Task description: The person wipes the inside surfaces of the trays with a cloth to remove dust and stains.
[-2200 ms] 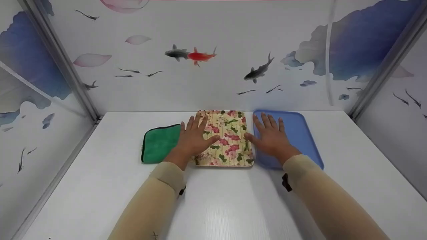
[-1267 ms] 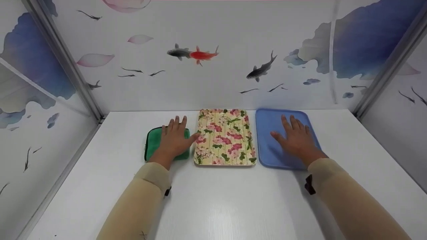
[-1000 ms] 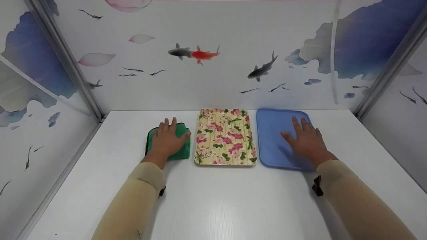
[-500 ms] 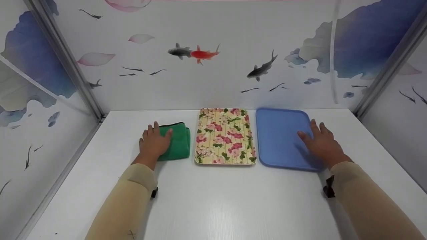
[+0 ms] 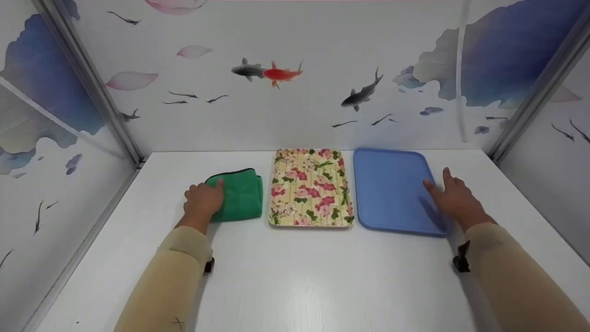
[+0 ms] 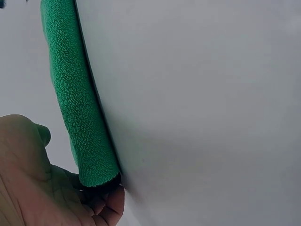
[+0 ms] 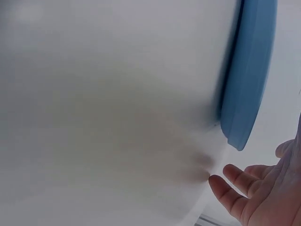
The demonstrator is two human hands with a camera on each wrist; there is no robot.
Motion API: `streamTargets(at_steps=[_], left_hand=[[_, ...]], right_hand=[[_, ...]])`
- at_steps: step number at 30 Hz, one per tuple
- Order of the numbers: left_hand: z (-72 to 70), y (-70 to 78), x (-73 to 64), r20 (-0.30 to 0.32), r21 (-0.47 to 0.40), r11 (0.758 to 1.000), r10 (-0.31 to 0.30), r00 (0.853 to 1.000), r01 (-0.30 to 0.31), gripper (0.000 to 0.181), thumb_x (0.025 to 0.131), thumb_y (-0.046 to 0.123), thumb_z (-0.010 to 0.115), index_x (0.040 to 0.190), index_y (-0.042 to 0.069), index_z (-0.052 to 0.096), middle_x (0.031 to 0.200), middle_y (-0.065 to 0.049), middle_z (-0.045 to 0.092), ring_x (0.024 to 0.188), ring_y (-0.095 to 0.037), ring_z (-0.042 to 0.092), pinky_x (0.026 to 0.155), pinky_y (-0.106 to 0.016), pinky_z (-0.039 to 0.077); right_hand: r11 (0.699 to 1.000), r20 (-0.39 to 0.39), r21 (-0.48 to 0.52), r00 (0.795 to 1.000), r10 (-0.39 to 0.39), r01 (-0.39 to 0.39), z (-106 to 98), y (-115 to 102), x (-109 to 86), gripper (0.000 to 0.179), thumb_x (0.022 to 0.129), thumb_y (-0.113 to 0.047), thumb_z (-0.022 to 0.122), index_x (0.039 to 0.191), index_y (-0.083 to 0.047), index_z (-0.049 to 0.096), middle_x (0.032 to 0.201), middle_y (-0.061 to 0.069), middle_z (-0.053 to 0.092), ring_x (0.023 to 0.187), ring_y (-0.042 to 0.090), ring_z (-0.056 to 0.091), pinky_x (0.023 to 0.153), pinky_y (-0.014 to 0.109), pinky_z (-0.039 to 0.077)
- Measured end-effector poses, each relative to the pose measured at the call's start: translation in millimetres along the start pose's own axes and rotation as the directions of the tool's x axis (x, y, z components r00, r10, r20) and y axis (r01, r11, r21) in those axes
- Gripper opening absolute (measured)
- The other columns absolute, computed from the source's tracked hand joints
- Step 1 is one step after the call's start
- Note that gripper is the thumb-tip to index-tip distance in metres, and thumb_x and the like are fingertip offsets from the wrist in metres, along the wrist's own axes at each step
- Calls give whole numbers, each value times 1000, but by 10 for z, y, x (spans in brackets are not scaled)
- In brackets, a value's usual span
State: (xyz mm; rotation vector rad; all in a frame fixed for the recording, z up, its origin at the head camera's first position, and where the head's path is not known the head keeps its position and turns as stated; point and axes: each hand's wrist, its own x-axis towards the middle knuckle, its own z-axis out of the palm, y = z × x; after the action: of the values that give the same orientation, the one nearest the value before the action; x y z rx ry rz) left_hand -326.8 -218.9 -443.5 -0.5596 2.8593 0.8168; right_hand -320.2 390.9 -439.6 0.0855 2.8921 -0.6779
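A folded green towel point(image 5: 240, 196) with black edging lies at the left. My left hand point(image 5: 203, 201) is at its left edge, thumb over the top. In the left wrist view, the bent fingers point(image 6: 113, 205) touch the towel's edge at the table, while the thumb stands apart from the cloth. A flower-patterned tray point(image 5: 311, 189) lies in the middle, untouched. To its right lies a blue tray point(image 5: 392, 191). Beside that tray's right edge is my right hand point(image 5: 458, 199), its fingers spread and loosely bent; the right wrist view shows a gap between them and the blue rim.
All three things lie in a row on a white table point(image 5: 304, 276), near its back edge. A white wall panel point(image 5: 295, 124) painted with fish rises behind. Side panels with metal posts point(image 5: 92, 87) stand at left and right.
Both hands have moved outward from over the flower-patterned tray: the left across the towel to its left edge, the right across the blue tray to its right edge. Towel and trays stay put.
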Motion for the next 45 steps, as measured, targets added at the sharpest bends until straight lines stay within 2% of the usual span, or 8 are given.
streamTargets(at_steps=[6, 12, 19, 25, 29, 34, 39, 45], left_hand=[[-32, -25, -35, 11, 27, 1000, 0, 1000, 0, 66, 109, 36, 37, 148, -17, 37, 144, -36, 43, 139, -47, 41, 111, -59, 43], [-37, -47, -31, 21, 23, 1000, -1, 1000, 1, 60, 109, 34, 42, 143, -15, 48, 140, -32, 55, 129, -42, 54, 108, -55, 47], [-65, -54, -22, 23, -9, 1000, 12, 1000, -12, 53, 108, 32, 46, 138, -11, 55, 135, -26, 63, 107, -29, 58, 101, -49, 52], [-76, -39, -28, 40, -22, 1000, 16, 999, -15, 54, 109, 31, 47, 143, -12, 49, 139, -27, 60, 112, -30, 58, 103, -49, 51], [-74, -18, -34, 53, -20, 1000, 15, 998, -14, 54, 110, 29, 46, 145, -12, 46, 143, -27, 57, 117, -31, 57, 107, -49, 50], [-66, 15, -39, 46, -23, 999, 32, 998, -31, 50, 111, 25, 43, 143, -13, 49, 144, -27, 57, 117, -30, 57, 108, -48, 49], [-50, 22, -36, 34, -43, 999, 34, 999, -33, 49, 110, 22, 41, 141, -15, 51, 140, -29, 60, 114, -31, 59, 103, -48, 51], [-36, 15, -25, 24, -85, 996, 42, 999, -40, 51, 110, 21, 40, 143, -17, 46, 140, -32, 56, 127, -38, 57, 107, -51, 50]], right_hand=[[998, 40, 11, 998, 54, -55, -56, -3, 8, 115, 97, -82, 16, 156, 8, -22, 159, 49, -4, 147, 67, 6, 117, 77, 15], [994, 81, 38, 992, 96, -99, -66, 66, 45, 122, 96, -84, 18, 154, 18, -16, 160, 47, -5, 149, 65, 3, 121, 73, 13], [997, 79, 22, 994, 71, -73, -34, 113, 65, 107, 104, -67, 31, 153, 24, 5, 158, 49, 11, 147, 64, 18, 121, 70, 22], [999, 65, 16, 997, 48, -49, -31, 88, 51, 85, 107, -46, 40, 147, 27, 27, 147, 50, 35, 131, 60, 46, 110, 68, 41], [999, 31, -33, 1000, 2, -1, -31, 74, 55, 67, 106, -32, 46, 137, 28, 43, 136, 48, 49, 121, 58, 54, 101, 66, 47], [999, -8, -54, 1000, -11, 11, -30, 57, 48, 52, 104, -21, 49, 129, 25, 53, 124, 43, 60, 99, 45, 62, 86, 58, 52], [999, -36, -42, 999, -13, 11, 4, 70, 39, 50, 103, -18, 49, 130, 24, 54, 128, 44, 58, 107, 50, 61, 94, 63, 51], [1000, -56, -10, 998, -19, 19, 4, 109, 42, 50, 101, -16, 49, 130, 24, 55, 131, 45, 56, 111, 51, 60, 96, 64, 50]])
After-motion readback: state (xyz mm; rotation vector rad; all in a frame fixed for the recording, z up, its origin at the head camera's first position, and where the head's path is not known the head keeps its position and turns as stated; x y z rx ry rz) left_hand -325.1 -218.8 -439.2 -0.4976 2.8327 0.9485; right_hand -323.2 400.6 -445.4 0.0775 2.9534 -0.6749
